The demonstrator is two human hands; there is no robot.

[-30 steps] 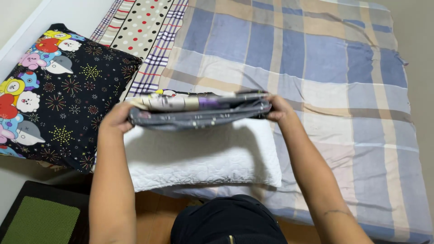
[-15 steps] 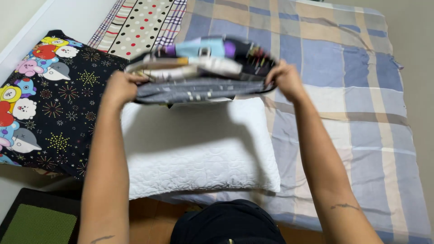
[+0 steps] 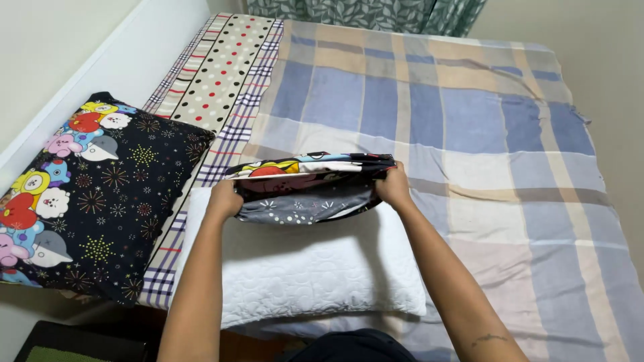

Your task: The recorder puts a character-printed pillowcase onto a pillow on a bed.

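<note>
both your arms reach out straight. your left hand [image 3: 225,199] and right hand [image 3: 394,188] each grip an end of the dark pillowcase [image 3: 310,188], over the white pillow [image 3: 295,271] at the bed's [image 3: 483,134] near edge.

A bed covered in a blue, cream and tan checked cotton sheet [image 3: 469,134] is carrying a plain white quilted pillow [image 3: 302,275] at its near edge and a black cartoon-printed pillow [image 3: 87,201] lying at the left, just beside it.

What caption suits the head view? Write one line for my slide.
Left hand and right hand hold a dark cartoon-print pillowcase open over a bare white pillow on a plaid bedsheet.
</note>
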